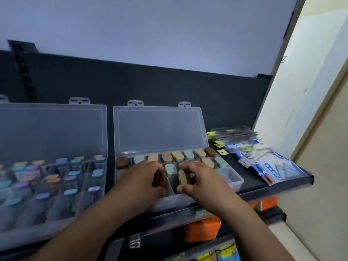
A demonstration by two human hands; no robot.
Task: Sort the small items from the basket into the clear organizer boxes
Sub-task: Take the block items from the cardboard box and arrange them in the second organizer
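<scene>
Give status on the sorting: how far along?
Done: the left organizer box looks well stocked; the right organizer box has its back row filled with capped pieces. In hand: left grip holds a dark brown piece, right grip pinches a tan piece over its middle. Left: the front-right compartment is empty; the basket is out of view, so the remaining count is unknown.
</scene>
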